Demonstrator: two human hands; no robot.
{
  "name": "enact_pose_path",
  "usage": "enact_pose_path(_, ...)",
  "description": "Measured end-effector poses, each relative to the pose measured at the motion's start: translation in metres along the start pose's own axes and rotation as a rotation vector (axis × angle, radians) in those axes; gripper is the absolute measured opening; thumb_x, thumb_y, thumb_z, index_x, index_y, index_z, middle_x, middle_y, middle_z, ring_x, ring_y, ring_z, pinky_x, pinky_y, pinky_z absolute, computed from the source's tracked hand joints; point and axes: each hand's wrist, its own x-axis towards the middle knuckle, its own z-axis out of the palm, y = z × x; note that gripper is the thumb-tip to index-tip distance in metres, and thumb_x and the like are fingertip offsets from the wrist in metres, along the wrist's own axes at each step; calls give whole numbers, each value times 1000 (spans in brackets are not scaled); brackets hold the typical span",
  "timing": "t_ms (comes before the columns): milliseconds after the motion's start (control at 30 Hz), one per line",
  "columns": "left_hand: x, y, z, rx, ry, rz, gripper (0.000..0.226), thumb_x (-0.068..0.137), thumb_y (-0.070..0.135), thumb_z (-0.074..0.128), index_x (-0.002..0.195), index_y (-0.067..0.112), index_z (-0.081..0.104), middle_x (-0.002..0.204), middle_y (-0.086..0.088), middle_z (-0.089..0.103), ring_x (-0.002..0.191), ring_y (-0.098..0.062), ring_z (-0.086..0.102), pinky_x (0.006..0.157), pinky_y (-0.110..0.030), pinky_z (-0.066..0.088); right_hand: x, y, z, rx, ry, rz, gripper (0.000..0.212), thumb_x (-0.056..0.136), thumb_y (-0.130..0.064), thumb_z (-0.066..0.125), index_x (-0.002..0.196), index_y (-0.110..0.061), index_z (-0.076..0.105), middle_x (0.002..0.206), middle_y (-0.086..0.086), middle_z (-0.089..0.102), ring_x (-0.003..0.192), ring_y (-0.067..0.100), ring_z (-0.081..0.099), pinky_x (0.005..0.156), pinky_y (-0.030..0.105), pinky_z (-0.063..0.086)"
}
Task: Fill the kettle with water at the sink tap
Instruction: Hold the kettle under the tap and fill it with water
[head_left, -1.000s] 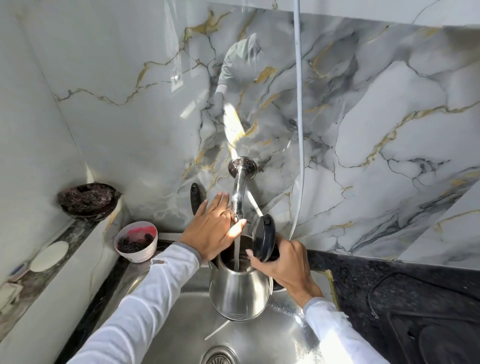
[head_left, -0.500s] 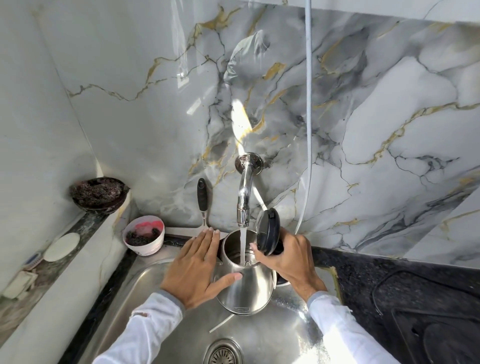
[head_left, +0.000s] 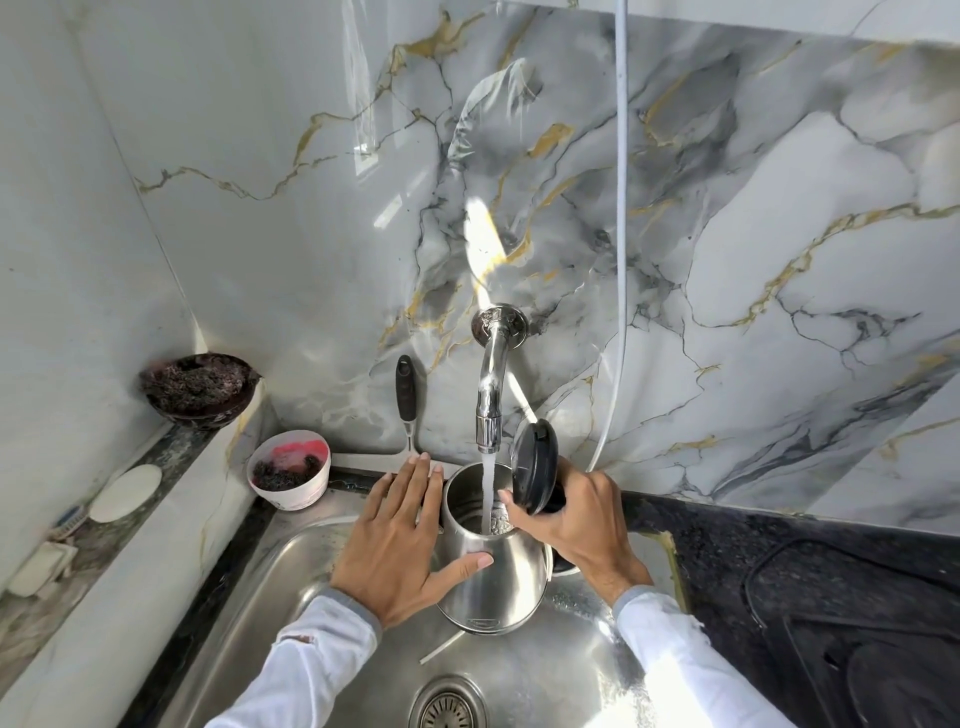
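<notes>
**Kettle under the running tap**

The right hand (head_left: 576, 525) grips the handle side of the shiny steel kettle (head_left: 493, 577), black hinged lid (head_left: 535, 467) open. The left hand (head_left: 400, 540) lies flat against its left wall, fingers spread. Water falls from the chrome wall tap (head_left: 491, 384) into it, above the steel sink (head_left: 291, 587).

Left ledge (head_left: 171, 457) held a dark bowl (head_left: 200, 387) of scrubbers, a white disc (head_left: 126, 492) and soap bits. White cup (head_left: 289, 475) sat at the corner – pink and dark stuff inside. Black-handled tool (head_left: 406, 395) leaned on the marble wall (head_left: 727, 260); white hose (head_left: 621, 208) hung down it.
</notes>
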Motion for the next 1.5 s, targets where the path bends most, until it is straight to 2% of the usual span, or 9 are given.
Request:
enact_pose_path(367, 1, -1, -3, -18, 28, 28, 108, 85, 85, 25, 146, -3, 42, 155, -24, 40, 145, -35, 38, 116, -56, 40, 0, 2, 0, -4, 8, -7, 54, 70, -72, 68, 71, -17, 67, 55, -5, 71, 50, 17, 69, 53, 29, 57)
enact_pose_path(600, 26, -18, -31, -231, 15, 80, 91, 91, 75, 12, 158, 14, 16, 169, -10, 12, 156, -19, 3, 129, -43, 6, -2, 1, 0, 12, 1, 17, 55, 68, -72, 67, 73, -17, 69, 59, -4, 73, 55, 20, 71, 56, 32, 59)
enact_pose_path(767, 59, -18, -57, -537, 112, 62, 66, 101, 51, 45, 154, 15, 31, 167, -10, 21, 154, -16, 11, 125, -34, 9, 0, 2, 0, -3, -3, 10, 57, 69, -73, 67, 74, -17, 69, 59, -3, 74, 55, 21, 72, 57, 33, 59)
enact_pose_path(900, 81, -15, -60, -645, 41, 83, 48, 101, 45, 50, 141, 18, 49, 165, -12, 26, 154, -19, 16, 126, -49, 19, -2, 3, 0, -15, 20, -13, 53, 70, -72, 68, 70, -19, 67, 56, -7, 72, 50, 14, 68, 55, 21, 52)
enact_pose_path(1067, 86, -12, -57, -723, 2, 113, 43, 98, 46, 49, 124, 14, 61, 162, -14, 32, 151, -20, 25, 123, -53, 26, -2, 4, 0, -32, 43, -25, 52, 71, -72, 67, 68, -21, 66, 53, -9, 70, 46, 8, 64, 56, 12, 41)
enact_pose_path(1200, 89, -13, -56, -671, 16, 116, 42, 99, 44, 51, 121, 11, 64, 158, -13, 39, 147, -21, 32, 121, -53, 30, -2, 5, 1, -22, 28, -21, 53, 71, -74, 66, 70, -21, 66, 54, -10, 70, 47, 7, 65, 55, 13, 44)
enact_pose_path(1300, 93, -6, -54, -496, 117, 62, 41, 97, 49, 55, 107, 10, 65, 146, -10, 50, 136, -27, 45, 118, -58, 30, -2, 6, 2, -17, 32, -8, 51, 69, -73, 68, 69, -22, 65, 53, -9, 69, 47, 10, 65, 57, 13, 41)
enact_pose_path(1400, 94, 5, -53, -368, 233, -39, 45, 92, 55, 61, 100, 11, 62, 133, -5, 57, 126, -27, 51, 117, -62, 26, -3, 7, 3, -21, 27, 5, 52, 67, -73, 68, 69, -21, 65, 52, -5, 68, 48, 18, 67, 54, 21, 51)
enact_pose_path(1500, 90, 11, -53, -230, 277, -66, 52, 91, 62, 55, 107, 13, 62, 139, -7, 56, 139, -29, 42, 119, -63, 25, -3, 6, 1, -26, 16, 14, 54, 66, -73, 68, 70, -18, 66, 53, -2, 68, 50, 24, 67, 53, 32, 57)
